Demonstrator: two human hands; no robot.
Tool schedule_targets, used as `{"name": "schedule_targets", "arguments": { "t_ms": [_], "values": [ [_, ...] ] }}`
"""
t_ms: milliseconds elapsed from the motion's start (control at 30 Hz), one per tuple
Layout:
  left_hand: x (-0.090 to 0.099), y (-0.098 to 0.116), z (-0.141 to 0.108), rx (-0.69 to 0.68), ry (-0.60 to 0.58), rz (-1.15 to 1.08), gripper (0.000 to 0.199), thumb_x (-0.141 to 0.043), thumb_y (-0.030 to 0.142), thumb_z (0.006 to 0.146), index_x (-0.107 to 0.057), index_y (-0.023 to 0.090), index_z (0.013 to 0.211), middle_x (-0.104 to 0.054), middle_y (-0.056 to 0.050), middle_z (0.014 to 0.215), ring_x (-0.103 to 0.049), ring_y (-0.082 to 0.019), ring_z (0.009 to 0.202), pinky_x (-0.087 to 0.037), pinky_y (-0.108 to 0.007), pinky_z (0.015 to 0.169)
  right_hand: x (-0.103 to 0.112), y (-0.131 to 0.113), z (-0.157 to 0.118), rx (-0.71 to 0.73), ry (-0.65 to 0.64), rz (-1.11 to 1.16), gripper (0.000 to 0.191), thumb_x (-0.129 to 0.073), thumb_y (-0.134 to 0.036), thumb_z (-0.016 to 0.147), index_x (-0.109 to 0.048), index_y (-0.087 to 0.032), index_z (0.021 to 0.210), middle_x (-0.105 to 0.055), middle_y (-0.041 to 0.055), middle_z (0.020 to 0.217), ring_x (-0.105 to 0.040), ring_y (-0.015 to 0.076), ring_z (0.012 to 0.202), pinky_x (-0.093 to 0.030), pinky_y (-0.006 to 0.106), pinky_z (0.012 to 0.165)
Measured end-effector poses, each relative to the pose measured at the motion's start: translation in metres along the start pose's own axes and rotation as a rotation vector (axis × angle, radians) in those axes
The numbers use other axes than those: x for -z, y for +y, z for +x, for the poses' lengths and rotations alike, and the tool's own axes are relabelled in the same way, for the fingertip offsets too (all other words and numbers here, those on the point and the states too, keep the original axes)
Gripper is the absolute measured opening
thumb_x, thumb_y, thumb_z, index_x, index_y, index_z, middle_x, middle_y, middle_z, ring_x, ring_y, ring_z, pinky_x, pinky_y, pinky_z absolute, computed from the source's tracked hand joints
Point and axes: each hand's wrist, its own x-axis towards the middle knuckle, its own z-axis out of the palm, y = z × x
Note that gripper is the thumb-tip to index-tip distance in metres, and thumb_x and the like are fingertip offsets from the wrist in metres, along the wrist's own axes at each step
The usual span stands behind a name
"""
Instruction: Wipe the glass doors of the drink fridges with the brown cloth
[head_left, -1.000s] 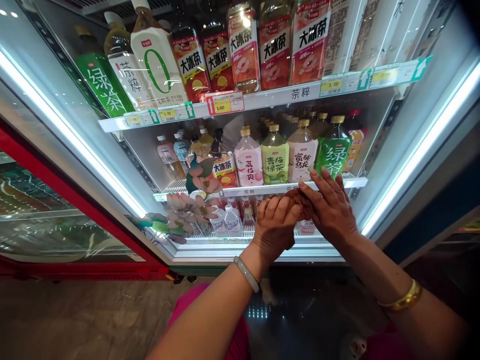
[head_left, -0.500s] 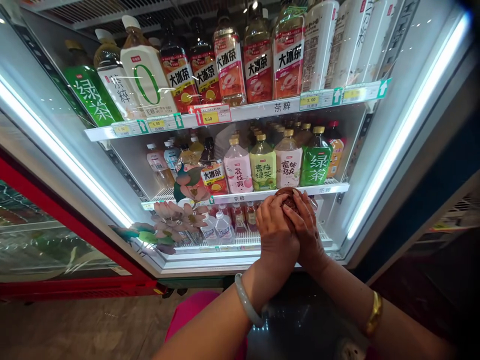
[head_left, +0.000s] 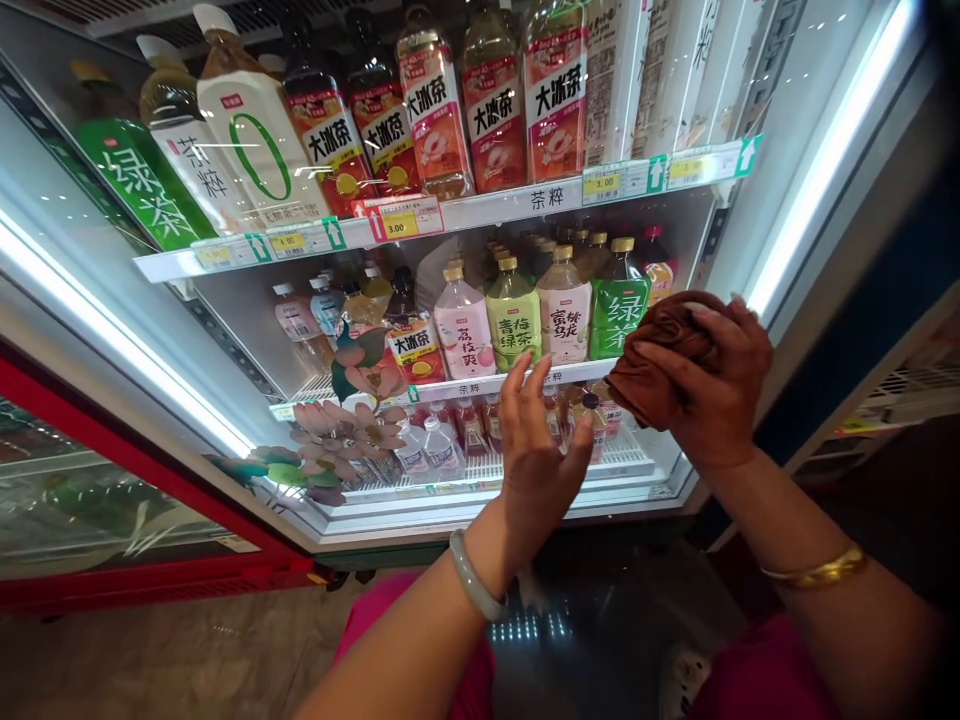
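Observation:
A bunched brown cloth [head_left: 660,355] is gripped in my right hand [head_left: 720,380], raised before the right side of a lit drinks cooler. My left hand [head_left: 536,440] is apart from it, fingers spread and holding nothing, in front of the lower shelves. Behind the hands, the middle shelf [head_left: 510,382] carries a pink-labelled bottle [head_left: 461,330], a yellow-green bottle [head_left: 514,315], a pale peach bottle [head_left: 564,310] and a green tea bottle [head_left: 616,300], which the cloth partly covers. A transparent door seems to lie between my hands and the bottles.
Large tea bottles [head_left: 559,95] line the upper shelf, with price tags on its edge. Flower decals [head_left: 349,430] show at the lower left. A red-framed cooler [head_left: 150,580] stands to the left. A shoe [head_left: 682,672] is on the floor below.
My hands were together on the bundled cloth and have come apart. My right hand has carried the cloth right and up; my left hand has let go and opened.

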Motion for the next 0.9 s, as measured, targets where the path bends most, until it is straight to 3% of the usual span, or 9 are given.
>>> {"name": "schedule_targets", "arguments": {
  "t_ms": [100, 200, 267, 367, 500, 700, 800, 900],
  "values": [
    [-0.003, -0.007, -0.002, -0.025, 0.019, 0.042, 0.059, -0.057, 0.029, 0.102, -0.036, 0.019, 0.156, -0.038, -0.02, 0.164, -0.03, -0.03, 0.158, -0.03, -0.054, 0.129, -0.007, -0.012, -0.018, 0.035, -0.063, -0.016, 0.044, -0.08, -0.025, 0.084, -0.072, -0.038, 0.126, -0.048, 0.0054, 0.153, -0.038, 0.0366, 0.151, -0.043, 0.057, 0.123],
    [-0.009, -0.005, -0.007, -0.116, -0.066, 0.072, 0.06, -0.051, 0.033, 0.104, -0.032, 0.017, 0.159, -0.035, -0.02, 0.167, -0.025, -0.031, 0.161, -0.031, -0.055, 0.128, -0.013, -0.034, -0.025, 0.135, -0.182, 0.037, 0.039, -0.075, -0.026, 0.088, -0.07, -0.036, 0.125, -0.049, 0.0028, 0.153, -0.037, 0.0325, 0.152, -0.044, 0.057, 0.123],
    [-0.012, -0.001, -0.01, -0.172, -0.078, 0.117, 0.061, -0.052, 0.035, 0.103, -0.035, 0.017, 0.159, -0.042, -0.02, 0.162, -0.033, -0.031, 0.157, -0.036, -0.052, 0.126, -0.013, -0.038, -0.018, 0.176, -0.202, 0.064, 0.031, -0.071, -0.029, 0.09, -0.071, -0.033, 0.122, -0.052, 0.0029, 0.151, -0.04, 0.0311, 0.15, -0.045, 0.054, 0.122],
    [-0.017, 0.001, -0.012, -0.17, -0.046, 0.223, 0.054, -0.059, 0.032, 0.101, -0.047, 0.022, 0.153, -0.062, -0.015, 0.14, -0.056, -0.029, 0.136, -0.044, -0.047, 0.118, -0.008, -0.029, 0.001, 0.057, -0.124, 0.009, 0.03, -0.071, -0.032, 0.091, -0.071, -0.033, 0.122, -0.051, 0.0045, 0.15, -0.045, 0.0335, 0.145, -0.044, 0.055, 0.121],
    [-0.027, -0.009, -0.01, -0.088, -0.156, 0.059, 0.056, -0.062, 0.019, 0.095, -0.047, 0.022, 0.149, -0.068, -0.01, 0.135, -0.066, -0.023, 0.122, -0.051, -0.037, 0.11, -0.005, -0.027, 0.004, -0.053, -0.101, -0.091, 0.041, -0.071, -0.029, 0.09, -0.068, -0.034, 0.13, -0.046, 0.0076, 0.153, -0.044, 0.037, 0.144, -0.044, 0.058, 0.12],
    [-0.038, -0.017, -0.001, 0.275, -0.208, -0.166, 0.052, -0.06, 0.0, 0.076, -0.059, 0.024, 0.122, -0.076, -0.003, 0.112, -0.073, -0.021, 0.099, -0.06, -0.033, 0.09, -0.009, -0.063, -0.022, -0.065, -0.275, -0.003, 0.067, -0.067, -0.015, 0.086, -0.053, -0.034, 0.148, -0.023, 0.0052, 0.17, -0.027, 0.0384, 0.155, -0.039, 0.064, 0.124],
    [-0.036, -0.014, 0.002, 0.322, -0.206, -0.134, 0.05, -0.057, 0.0, 0.076, -0.06, 0.025, 0.12, -0.076, -0.003, 0.11, -0.073, -0.022, 0.097, -0.059, -0.034, 0.087, -0.005, -0.064, -0.023, -0.008, -0.344, 0.089, 0.071, -0.068, -0.017, 0.086, -0.049, -0.036, 0.152, -0.016, 0.0026, 0.174, -0.019, 0.0387, 0.16, -0.034, 0.067, 0.126],
    [-0.032, -0.011, 0.002, 0.31, -0.25, -0.068, 0.043, -0.059, 0.004, 0.078, -0.061, 0.025, 0.115, -0.077, -0.003, 0.102, -0.073, -0.023, 0.09, -0.059, -0.035, 0.082, 0.0, -0.051, -0.022, 0.054, -0.375, 0.148, 0.063, -0.07, -0.026, 0.089, -0.053, -0.039, 0.148, -0.021, 0.001, 0.173, -0.021, 0.0372, 0.16, -0.035, 0.065, 0.127]
  ]
}}
